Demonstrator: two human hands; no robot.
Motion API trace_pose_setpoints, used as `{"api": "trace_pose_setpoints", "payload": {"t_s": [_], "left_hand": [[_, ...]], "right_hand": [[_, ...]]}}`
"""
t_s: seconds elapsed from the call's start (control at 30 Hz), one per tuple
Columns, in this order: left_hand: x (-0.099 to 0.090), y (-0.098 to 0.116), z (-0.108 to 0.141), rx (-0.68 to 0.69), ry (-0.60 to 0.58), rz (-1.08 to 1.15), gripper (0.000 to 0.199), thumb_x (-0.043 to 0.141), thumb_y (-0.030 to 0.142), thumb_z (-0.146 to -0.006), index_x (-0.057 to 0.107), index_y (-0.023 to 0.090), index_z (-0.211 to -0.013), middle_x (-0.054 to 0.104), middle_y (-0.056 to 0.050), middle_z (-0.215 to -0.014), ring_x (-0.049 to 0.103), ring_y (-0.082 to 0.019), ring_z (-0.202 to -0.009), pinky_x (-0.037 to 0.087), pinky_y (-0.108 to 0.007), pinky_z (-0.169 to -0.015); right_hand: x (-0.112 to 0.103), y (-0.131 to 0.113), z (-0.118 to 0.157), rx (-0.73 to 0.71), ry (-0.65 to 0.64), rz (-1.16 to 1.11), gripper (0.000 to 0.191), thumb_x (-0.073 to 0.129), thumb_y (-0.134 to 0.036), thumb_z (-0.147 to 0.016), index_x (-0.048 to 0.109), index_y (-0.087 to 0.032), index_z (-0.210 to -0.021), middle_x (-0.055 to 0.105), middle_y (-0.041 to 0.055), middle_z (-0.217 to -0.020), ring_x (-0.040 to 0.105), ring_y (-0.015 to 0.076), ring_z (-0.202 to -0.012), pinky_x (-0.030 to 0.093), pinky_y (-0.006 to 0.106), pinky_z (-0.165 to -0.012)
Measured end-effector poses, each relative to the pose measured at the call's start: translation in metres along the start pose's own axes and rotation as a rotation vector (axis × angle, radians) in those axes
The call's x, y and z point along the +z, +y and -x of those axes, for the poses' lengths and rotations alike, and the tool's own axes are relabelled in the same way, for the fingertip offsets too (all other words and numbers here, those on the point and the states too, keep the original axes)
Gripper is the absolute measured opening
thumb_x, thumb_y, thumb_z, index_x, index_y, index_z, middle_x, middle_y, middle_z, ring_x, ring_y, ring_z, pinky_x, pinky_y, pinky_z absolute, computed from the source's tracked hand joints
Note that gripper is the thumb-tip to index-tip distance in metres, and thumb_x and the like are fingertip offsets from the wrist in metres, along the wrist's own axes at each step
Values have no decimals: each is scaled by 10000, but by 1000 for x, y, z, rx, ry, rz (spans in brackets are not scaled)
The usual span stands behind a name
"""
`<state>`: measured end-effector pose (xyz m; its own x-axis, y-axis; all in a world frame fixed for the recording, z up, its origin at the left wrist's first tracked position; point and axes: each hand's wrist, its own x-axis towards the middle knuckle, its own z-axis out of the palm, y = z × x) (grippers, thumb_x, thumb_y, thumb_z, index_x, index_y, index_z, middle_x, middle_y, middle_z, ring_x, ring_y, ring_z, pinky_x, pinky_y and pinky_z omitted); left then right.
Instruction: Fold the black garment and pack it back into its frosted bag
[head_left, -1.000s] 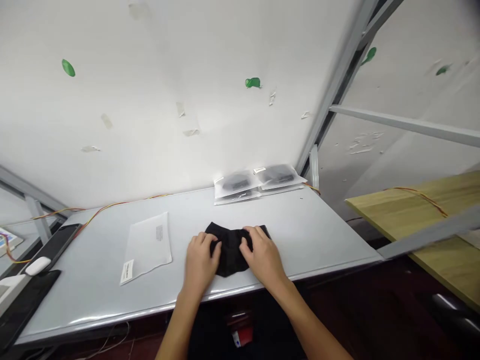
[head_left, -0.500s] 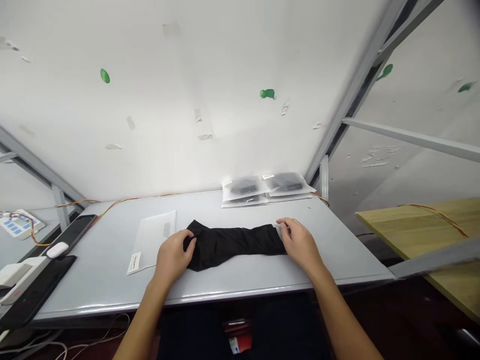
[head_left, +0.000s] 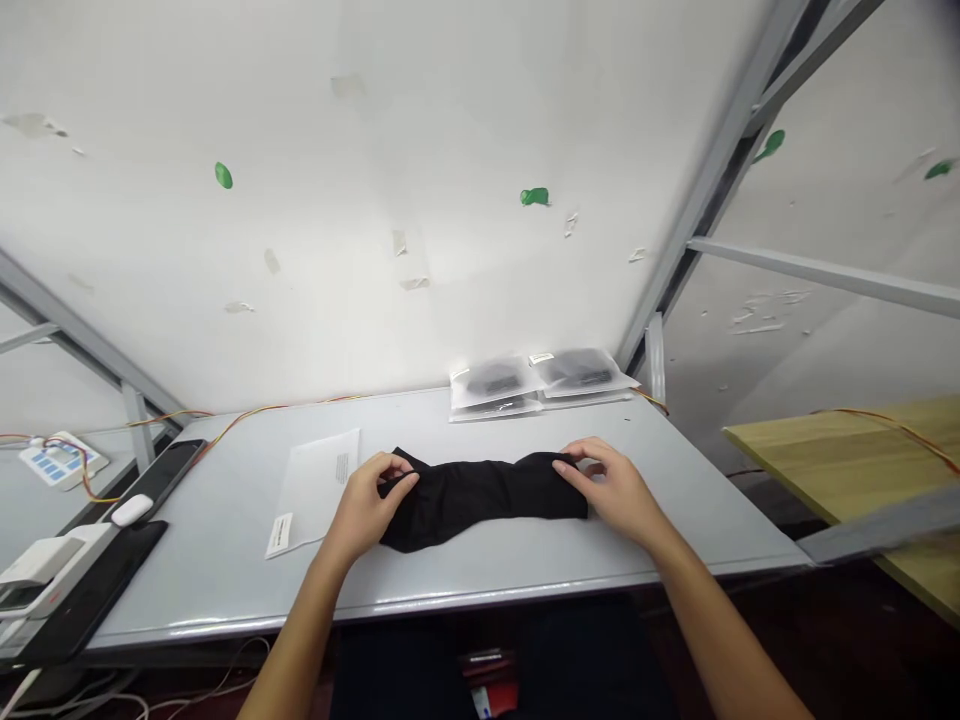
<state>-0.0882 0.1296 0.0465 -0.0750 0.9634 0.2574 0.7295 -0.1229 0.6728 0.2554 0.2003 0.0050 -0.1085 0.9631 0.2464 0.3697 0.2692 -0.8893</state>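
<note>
Both hands, left (head_left: 373,502) and right (head_left: 611,490), pinch opposite ends of the long black cloth piece (head_left: 480,497), near the grey bench's (head_left: 225,590) front edge; the flat white translucent bag (head_left: 311,490) lies beside the left.

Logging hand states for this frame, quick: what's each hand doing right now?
Left hand: closed, pinching the left end of the black cloth.
Right hand: closed, fingers gripping the cloth's right end.

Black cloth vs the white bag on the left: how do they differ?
The black cloth is opaque; the white bag is translucent, with a label.
The black cloth is creased, the white bag mostly smooth.
The left hand and right hand pinch the black cloth; neither grips the white bag.
Shared: both are over the table.
</note>
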Motion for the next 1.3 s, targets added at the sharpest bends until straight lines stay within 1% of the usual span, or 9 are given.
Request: {"api": "trace_pose_setpoints", "payload": {"t_s": [0.2, 0.33, 0.47, 0.6, 0.77, 0.97, 1.07, 1.13, 1.3], "left_hand": [[-21, 17, 52, 167, -28, 77, 114, 666, 350, -945, 687, 257, -882, 784, -51, -1044, 740, -251, -1025, 613, -397, -907], [-21, 16, 92, 354, -104, -119, 22, 693, 286, -938, 708, 273, -929, 799, -47, -1017, 739, -266, -1066, 632, -390, -888], [-10, 11, 105, 493, -78, -274, 59, 661, 289, -976, 708, 260, -957, 801, -48, -1019, 751, -262, -1032, 637, -384, -866], [1, 4, 90, 529, -1, -339, 167, 576, 278, -1031, 701, 234, -929, 785, -45, -959, 759, -233, -980, 625, -372, -901], [5, 1, 73, 447, 1, -405, 315, 506, 314, -1057, 664, 232, -798, 741, -50, -884, 731, -216, -866, 610, -376, -857], [10, 11, 58, 402, 22, -454, 439, 512, 371, -1059, 572, 228, -648, 594, -28, -649, 571, -196, -649, 496, -352, -628], [19, 16, 26, 417, -14, -411, 264, 577, 360, -1027, 673, 226, -822, 690, -55, -822, 634, -227, -792, 529, -376, -720], [26, 15, 4, 442, -125, -384, 150, 657, 371, -982, 718, 234, -991, 737, -78, -1040, 683, -261, -967, 564, -408, -841], [37, 2, -11, 464, -221, -360, 177, 666, 350, -975, 738, 237, -1091, 753, -99, -1155, 706, -292, -1089, 592, -447, -933]], "right_hand": [[-39, -12, 52, -7, -207, -120, 245, 742, -486, -897, 731, -242, -898, 758, 108, -1056, 684, 320, -1122, 548, 463, -1014], [-54, -1, 87, -86, -400, 91, 93, 629, -266, -920, 712, -264, -881, 743, 95, -1092, 650, 314, -1199, 542, 473, -1030], [-51, 4, 103, -201, -460, 379, 211, 542, -125, -862, 680, -279, -904, 701, 84, -1171, 637, 296, -1203, 548, 473, -994], [-43, -1, 97, -281, -442, 502, 193, 555, -134, -853, 664, -271, -934, 683, 95, -1236, 619, 305, -1256, 557, 461, -998], [-43, -1, 74, -317, -337, 523, 142, 603, -332, -956, 737, -291, -979, 715, 88, -1277, 600, 348, -1318, 545, 523, -1044], [-36, -2, 49, -361, -268, 418, 325, 542, -375, -1033, 721, -275, -782, 732, 85, -866, 699, 291, -890, 592, 462, -782], [-26, 0, 29, -396, -216, 389, 192, 565, -324, -1008, 746, -285, -1058, 752, 88, -1033, 705, 299, -989, 601, 485, -860], [-17, 5, 14, -407, -212, 388, 292, 562, -282, -987, 713, -295, -1236, 735, 93, -1229, 685, 316, -1153, 579, 529, -988], [-1, 26, 6, -410, -218, 396, 282, 516, -271, -1005, 756, -289, -1154, 760, 88, -1212, 720, 311, -1117, 587, 557, -998]]}}
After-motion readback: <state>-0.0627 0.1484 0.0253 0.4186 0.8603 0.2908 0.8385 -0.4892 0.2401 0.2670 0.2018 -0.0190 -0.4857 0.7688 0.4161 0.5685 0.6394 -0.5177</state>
